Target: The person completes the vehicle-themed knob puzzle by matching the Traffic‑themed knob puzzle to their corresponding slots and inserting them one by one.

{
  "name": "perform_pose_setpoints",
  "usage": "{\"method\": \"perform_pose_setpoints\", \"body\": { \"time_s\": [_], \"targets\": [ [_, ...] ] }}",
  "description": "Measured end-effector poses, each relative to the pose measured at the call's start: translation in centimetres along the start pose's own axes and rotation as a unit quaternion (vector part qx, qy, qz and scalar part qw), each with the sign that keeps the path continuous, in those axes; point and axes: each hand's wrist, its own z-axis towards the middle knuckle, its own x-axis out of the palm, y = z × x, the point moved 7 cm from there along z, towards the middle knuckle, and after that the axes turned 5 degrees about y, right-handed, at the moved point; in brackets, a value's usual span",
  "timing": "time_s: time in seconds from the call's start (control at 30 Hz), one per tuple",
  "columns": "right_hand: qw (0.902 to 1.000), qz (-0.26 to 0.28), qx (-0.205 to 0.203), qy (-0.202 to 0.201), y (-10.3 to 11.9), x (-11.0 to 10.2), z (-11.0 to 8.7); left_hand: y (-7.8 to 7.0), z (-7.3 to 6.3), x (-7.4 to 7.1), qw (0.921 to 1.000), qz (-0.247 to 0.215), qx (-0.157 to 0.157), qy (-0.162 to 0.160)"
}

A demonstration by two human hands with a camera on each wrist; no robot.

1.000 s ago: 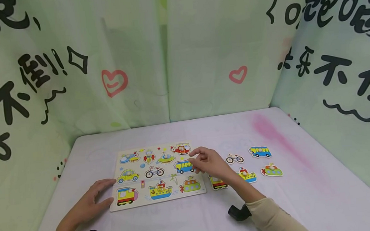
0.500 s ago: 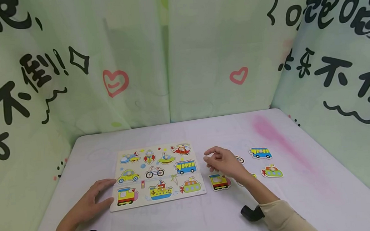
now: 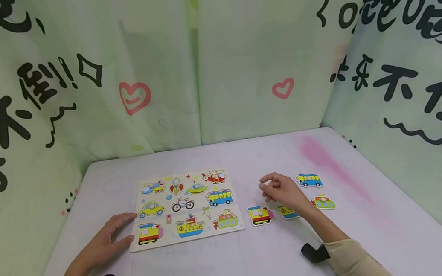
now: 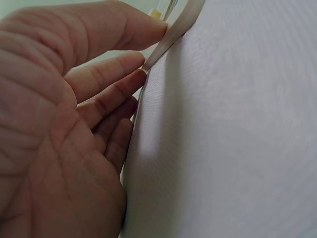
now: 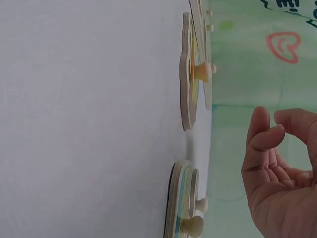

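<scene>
My left hand (image 3: 101,244) lies at the left edge of a wooden knob puzzle board (image 3: 201,201). In the left wrist view the thumb and fingertips touch the board's edge (image 4: 174,37), the fingers nearly straight. My right hand (image 3: 285,193) is above the loose pieces, its fingers loosely bent and holding nothing, as the right wrist view also shows. Below it are a train piece (image 3: 260,215) and a ship piece (image 3: 287,211), partly covered by the hand. The bicycle piece is hidden behind the hand. A bus piece (image 3: 309,180) and a submarine piece (image 3: 323,202) lie farther right.
Several knobbed pieces sit in the board, among them a helicopter (image 3: 214,177) and a car (image 3: 151,209). A white cloth with a pink smear covers the table (image 3: 199,272). Green printed curtains (image 3: 235,60) enclose its back and sides.
My right hand has moved right from the board's right edge to above the loose pieces, covering the bicycle piece. My left hand has stayed at the board.
</scene>
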Motion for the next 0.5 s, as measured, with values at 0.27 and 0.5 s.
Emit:
{"method": "perform_pose_setpoints", "body": {
  "time_s": [0.27,0.5],
  "targets": [
    [0.9989,-0.044,0.014,-0.002,-0.6,-1.3,0.3,0.1,-0.2,0.0,1.0,0.001,0.003,-0.001],
    [0.9947,-0.088,0.05,0.019,-1.8,-2.4,-0.1,-0.1,-0.1,-0.1,1.0,0.004,-0.001,0.0]
  ]
}}
